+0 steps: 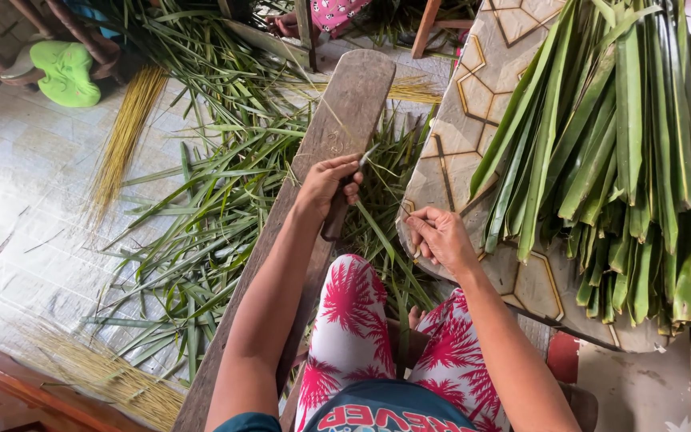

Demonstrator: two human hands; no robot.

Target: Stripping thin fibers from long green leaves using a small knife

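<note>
Seen from above, sitting with knees in red and white leaf-print pants (353, 320).

Left hand (329, 182) at the middle of the view, fingers (351, 170) curled tight around a knife (342, 210) with a dark handle, blade end pointing up toward 1 o'clock. Resting on a long wooden plank (345, 104) running from 7 o'clock up to 12 o'clock.

Right hand (439, 236) just to the 3 o'clock side of the left one, fingers pressed together, pinching a thin green leaf strip (377, 232). Strip stretched between the two hands, slanting down past the knee.

Big stack of long green leaves (625, 152) at 2 o'clock, lying on a tabletop (481, 88) with a gold line pattern. Loose green leaf scraps (201, 208) spread over the floor at 9 to 11 o'clock. Bundles of thin yellow sticks (125, 132) at 10 o'clock and more at 7 o'clock. Bright green sandal (65, 72) at 11 o'clock.
</note>
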